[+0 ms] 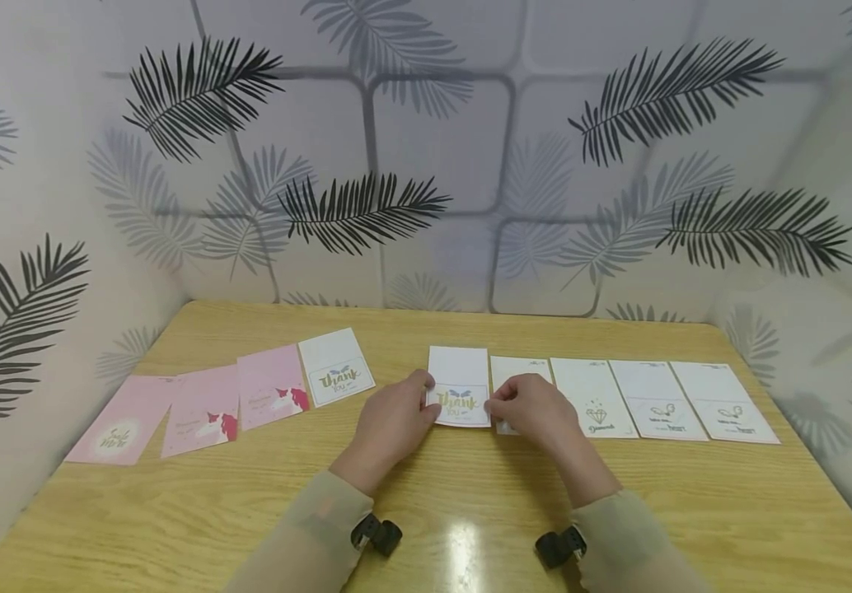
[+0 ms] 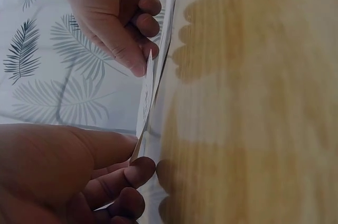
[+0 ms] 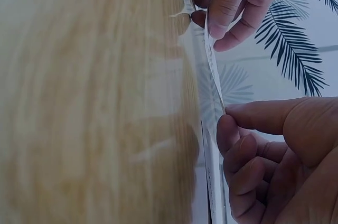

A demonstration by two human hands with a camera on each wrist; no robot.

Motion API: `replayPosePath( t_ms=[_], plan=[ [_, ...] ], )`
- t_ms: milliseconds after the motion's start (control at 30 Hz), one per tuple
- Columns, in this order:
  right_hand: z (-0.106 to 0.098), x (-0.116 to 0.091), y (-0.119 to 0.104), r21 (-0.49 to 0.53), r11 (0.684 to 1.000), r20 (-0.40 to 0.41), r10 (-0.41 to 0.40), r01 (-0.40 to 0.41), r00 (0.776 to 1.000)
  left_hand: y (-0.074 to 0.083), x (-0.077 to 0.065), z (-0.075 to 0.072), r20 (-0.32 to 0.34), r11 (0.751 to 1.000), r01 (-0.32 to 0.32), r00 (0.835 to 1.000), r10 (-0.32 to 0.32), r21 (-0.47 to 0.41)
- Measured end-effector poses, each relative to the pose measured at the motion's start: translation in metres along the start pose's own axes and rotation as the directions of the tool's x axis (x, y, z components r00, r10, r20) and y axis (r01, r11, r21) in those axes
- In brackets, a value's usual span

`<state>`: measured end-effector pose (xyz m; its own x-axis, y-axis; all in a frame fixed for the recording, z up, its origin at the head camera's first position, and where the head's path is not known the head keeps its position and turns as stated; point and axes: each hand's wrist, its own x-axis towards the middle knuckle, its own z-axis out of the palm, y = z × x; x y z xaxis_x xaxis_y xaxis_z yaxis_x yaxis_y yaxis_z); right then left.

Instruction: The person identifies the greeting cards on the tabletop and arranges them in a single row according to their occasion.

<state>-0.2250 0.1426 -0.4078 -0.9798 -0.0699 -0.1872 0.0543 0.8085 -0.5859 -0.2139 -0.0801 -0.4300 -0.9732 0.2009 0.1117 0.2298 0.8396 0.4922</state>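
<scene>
A white greeting card [image 1: 459, 366] with gold "Thank You" lettering is in front of me, between my hands. My left hand [image 1: 395, 416] pinches its left edge between thumb and fingers. At the opposite edge, my right hand [image 1: 537, 408] pinches it the same way and partly covers a white card [image 1: 511, 369] lying beside it. Seen nearly edge-on in the left wrist view, the held card [image 2: 144, 105] is slightly lifted and tilted above the table. The right wrist view shows the card [image 3: 214, 68] spanning from one hand's fingertips to the other's.
Leftward lie a pink "Smile" card [image 1: 118, 424], two pink unicorn cards [image 1: 199, 403], [image 1: 270, 383] and another white "Thank You" card [image 1: 333, 362]. On the right are a diamond card [image 1: 592, 395] and two heart-lettered cards [image 1: 659, 403], [image 1: 723, 399]. A leaf-patterned wall [image 1: 433, 148] borders the wooden table [image 1: 456, 486].
</scene>
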Motion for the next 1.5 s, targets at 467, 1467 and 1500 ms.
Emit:
replayPosePath(
  t_ms=[467, 1467, 1500],
  plan=[
    [0.001, 0.002, 0.002, -0.07, 0.998, 0.002, 0.0, 0.0, 1.0, 0.001, 0.0, 0.001, 0.015, 0.999, -0.043, 0.999, 0.043, 0.033],
    [0.002, 0.004, -0.004, -0.177, 0.984, -0.008, -0.019, 0.018, 1.0, 0.012, 0.002, 0.002, 0.099, 0.989, -0.003, 0.995, -0.011, 0.147],
    [0.002, 0.004, -0.005, -0.178, 0.984, -0.01, -0.02, 0.018, 1.0, 0.012, 0.002, 0.002, 0.098, 0.989, -0.004, 0.995, -0.01, 0.145]
  ],
)
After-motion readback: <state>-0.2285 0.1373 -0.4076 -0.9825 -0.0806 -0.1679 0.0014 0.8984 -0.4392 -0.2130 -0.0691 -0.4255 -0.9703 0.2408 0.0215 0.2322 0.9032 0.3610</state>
